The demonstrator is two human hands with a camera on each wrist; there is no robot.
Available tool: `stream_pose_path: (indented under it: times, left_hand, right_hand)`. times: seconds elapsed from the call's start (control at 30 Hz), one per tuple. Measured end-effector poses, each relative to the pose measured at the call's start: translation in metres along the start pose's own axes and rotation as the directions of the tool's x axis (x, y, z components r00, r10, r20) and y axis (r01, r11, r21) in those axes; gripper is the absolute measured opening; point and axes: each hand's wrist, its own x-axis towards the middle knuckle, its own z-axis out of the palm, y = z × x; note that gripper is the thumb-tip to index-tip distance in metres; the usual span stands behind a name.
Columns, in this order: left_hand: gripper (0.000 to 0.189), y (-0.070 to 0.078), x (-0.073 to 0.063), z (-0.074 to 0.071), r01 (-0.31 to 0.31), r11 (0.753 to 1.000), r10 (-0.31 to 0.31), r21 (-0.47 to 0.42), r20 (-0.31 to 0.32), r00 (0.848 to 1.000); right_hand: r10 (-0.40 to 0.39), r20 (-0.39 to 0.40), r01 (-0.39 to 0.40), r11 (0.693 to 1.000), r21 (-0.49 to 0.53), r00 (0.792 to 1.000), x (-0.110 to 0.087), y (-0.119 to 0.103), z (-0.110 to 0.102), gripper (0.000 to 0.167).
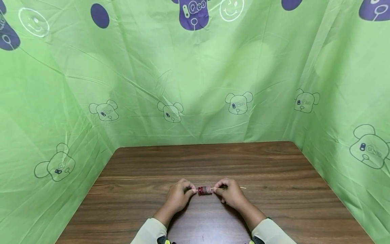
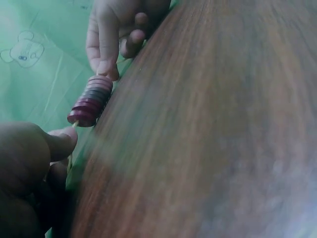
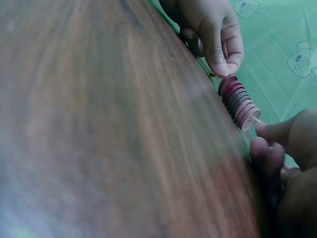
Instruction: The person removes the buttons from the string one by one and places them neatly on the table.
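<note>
Pinches a thin, pale yellow cord (image 1: 243,187) in the grips of left hand (image 1: 178,195) and right hand (image 1: 232,194). Holds round dark-red, grey and pink discs (image 1: 205,190) threaded between, dark-red end leftward, on or just over the brown wood-grain tabletop (image 1: 201,164).

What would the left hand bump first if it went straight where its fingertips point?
The left hand would probably bump the disc stack first, at its red end; the gap looks small, though depth is unclear.
</note>
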Motion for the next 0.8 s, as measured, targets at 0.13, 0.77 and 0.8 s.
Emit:
stream_pose_path:
  times: [0.13,0.77,0.8]
  left_hand:
    - [0.016,0.004,0.0,-0.001,-0.017,0.998,0.018,-0.056,0.012,1.0]
    - [0.01,0.016,-0.005,-0.001,0.12,0.845,-0.051,-0.521,0.145,0.988]
    - [0.01,0.017,-0.006,-0.001,0.115,0.84,-0.045,-0.531,0.143,0.989]
  right_hand:
    - [0.01,0.077,-0.02,0.992,0.126,0.997,0.0,-0.002,-0.001,0.007]
    - [-0.103,0.464,-0.226,0.767,0.6,0.88,-0.007,-0.008,-0.011,0.018]
    - [-0.107,0.474,-0.241,0.751,0.614,0.874,-0.008,-0.009,-0.011,0.017]
